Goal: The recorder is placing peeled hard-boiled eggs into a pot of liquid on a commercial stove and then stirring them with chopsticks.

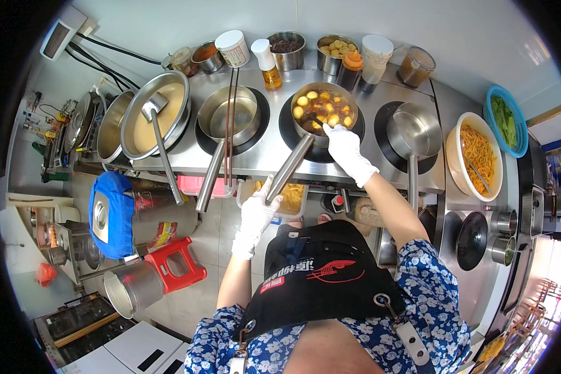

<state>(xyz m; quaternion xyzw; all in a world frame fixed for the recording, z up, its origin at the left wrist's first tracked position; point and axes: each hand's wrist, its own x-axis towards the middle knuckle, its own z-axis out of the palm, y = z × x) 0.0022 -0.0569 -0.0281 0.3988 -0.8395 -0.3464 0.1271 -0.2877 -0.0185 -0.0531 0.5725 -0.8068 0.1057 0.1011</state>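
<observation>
A steel saucepan (304, 134) stands on the middle black hob. Brown broth (325, 105) fills it, with several pale, round eggs (298, 112) floating in it. My white-gloved left hand (260, 210) grips the end of the saucepan's long steel handle (290, 168). Over the pan's near right rim, my gloved right hand (346, 147) holds a dark utensil (316, 119) whose lower end dips into the broth; its head is hidden. To the left, another saucepan (229, 114) of clear liquid has long chopsticks (229, 154) lying across it. An idle steel saucepan (413, 131) sits on the right hob.
At left, a ladle (156, 112) rests in a large bowl of beige liquid (142, 140). Oil spray (271, 75), sauce bottles (350, 70) and steel tubs (287, 58) line the wall. A basin of noodles (479, 154) stands right. Behind me is a red stool (177, 266).
</observation>
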